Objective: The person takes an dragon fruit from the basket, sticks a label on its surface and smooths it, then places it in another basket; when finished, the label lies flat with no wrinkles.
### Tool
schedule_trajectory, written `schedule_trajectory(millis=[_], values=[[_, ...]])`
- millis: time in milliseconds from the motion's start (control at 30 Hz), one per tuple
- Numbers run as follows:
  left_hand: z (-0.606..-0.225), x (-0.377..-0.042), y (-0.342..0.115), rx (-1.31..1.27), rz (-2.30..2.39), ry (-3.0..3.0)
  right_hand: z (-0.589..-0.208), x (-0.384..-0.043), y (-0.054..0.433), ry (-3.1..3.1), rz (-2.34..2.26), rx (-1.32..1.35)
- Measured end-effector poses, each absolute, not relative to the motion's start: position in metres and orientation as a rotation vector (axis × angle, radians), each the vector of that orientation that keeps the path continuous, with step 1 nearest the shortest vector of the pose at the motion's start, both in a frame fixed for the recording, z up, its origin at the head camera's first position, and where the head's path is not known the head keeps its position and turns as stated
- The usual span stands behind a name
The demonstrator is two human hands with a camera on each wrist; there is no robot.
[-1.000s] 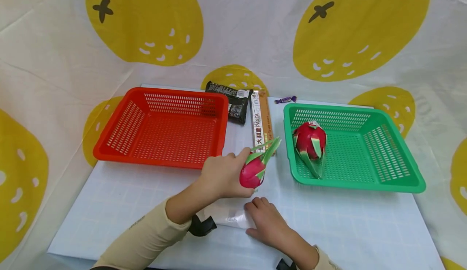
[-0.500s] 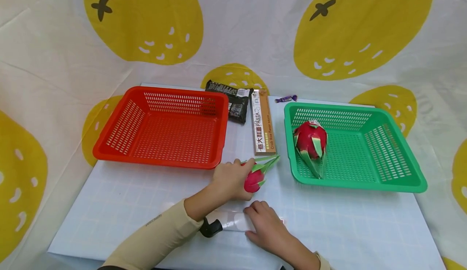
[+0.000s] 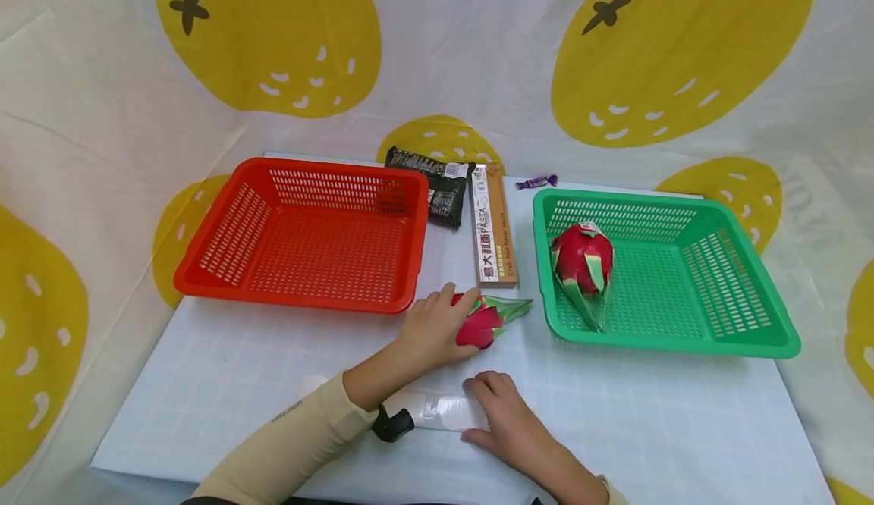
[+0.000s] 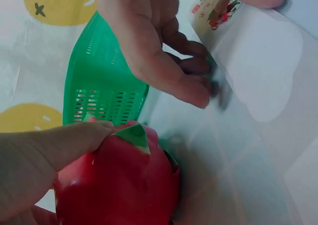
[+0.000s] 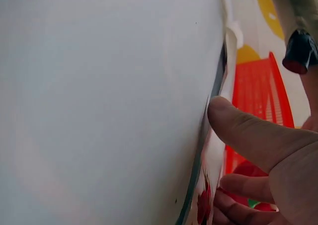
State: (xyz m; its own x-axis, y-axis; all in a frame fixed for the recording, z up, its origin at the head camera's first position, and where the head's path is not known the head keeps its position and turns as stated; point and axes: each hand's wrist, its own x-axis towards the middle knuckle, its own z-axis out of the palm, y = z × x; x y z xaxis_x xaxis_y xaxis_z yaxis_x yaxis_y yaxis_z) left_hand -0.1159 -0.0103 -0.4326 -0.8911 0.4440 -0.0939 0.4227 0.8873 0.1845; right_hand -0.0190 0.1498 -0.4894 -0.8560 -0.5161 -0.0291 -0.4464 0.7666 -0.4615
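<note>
My left hand (image 3: pixel 432 332) grips a pink dragon fruit (image 3: pixel 482 326) with green leaf tips, low over the middle of the table. In the left wrist view its thumb lies along the dragon fruit (image 4: pixel 121 180). My right hand (image 3: pixel 510 423) holds the right end of a flat, clear-and-white plastic packet (image 3: pixel 437 412) on the table, thumb at the near edge and curled fingers at the far edge. Part of the packet is hidden under the hand. Another dragon fruit (image 3: pixel 582 262) lies in the left part of the green basket (image 3: pixel 690 349).
A red basket (image 3: pixel 293 300) stands at the left. Behind my hands lie a pasta box (image 3: pixel 495 232), a black packet (image 3: pixel 444 194) and a purple-wrapped candy (image 3: pixel 537 182). A patterned cloth (image 3: pixel 471 50) rises behind the table.
My left hand has lowered the dragon fruit, whose leaf tips now point right. The pasta box's front end has come into view. My right hand has shifted slightly right on the packet.
</note>
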Motion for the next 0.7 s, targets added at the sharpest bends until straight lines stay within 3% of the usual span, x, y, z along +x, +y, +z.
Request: schedule_trajectory(millis=[333, 700], values=[[-0.43, -0.113, -0.02, 0.691, 0.43, 2.845, -0.489, -0.024, 0.158, 2.793, -0.611, -0.578], [-0.432, -0.107, -0.032, 0.764, 0.622, 2.85, -0.471, -0.038, 0.175, 2.463, -0.886, -0.617]])
